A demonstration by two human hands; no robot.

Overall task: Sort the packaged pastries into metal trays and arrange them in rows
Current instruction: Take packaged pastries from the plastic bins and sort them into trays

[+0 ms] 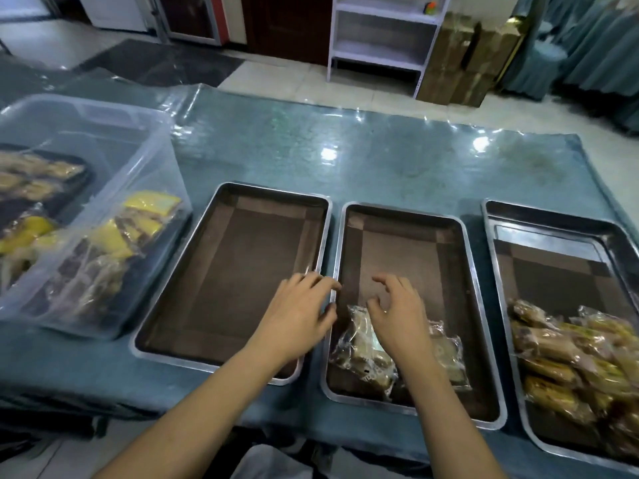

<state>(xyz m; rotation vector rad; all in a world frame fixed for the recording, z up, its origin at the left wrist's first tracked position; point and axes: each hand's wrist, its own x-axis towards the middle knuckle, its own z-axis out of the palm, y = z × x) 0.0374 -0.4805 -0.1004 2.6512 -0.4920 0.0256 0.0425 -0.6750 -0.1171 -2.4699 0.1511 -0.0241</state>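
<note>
Three metal trays stand in a row on the table. The left tray (179,354) holds nothing. In the near end of the middle tray (466,271) lie two clear-wrapped brown pastries (359,350). My left hand (301,312) hovers over the gap between the left and middle trays, fingers relaxed and empty. Fingers spread and loosely curved, my right hand (397,312) sits just above the pastries in the middle tray, holding nothing. The right tray (498,216) carries a heap of several wrapped golden pastries (567,361) at its near end.
A clear plastic bin (114,160) at the left holds several wrapped pastries, yellow and brown. The table has a blue-green cover under clear plastic sheet. Beyond it stand a white shelf unit (383,39) and cardboard boxes (463,60) on a tiled floor.
</note>
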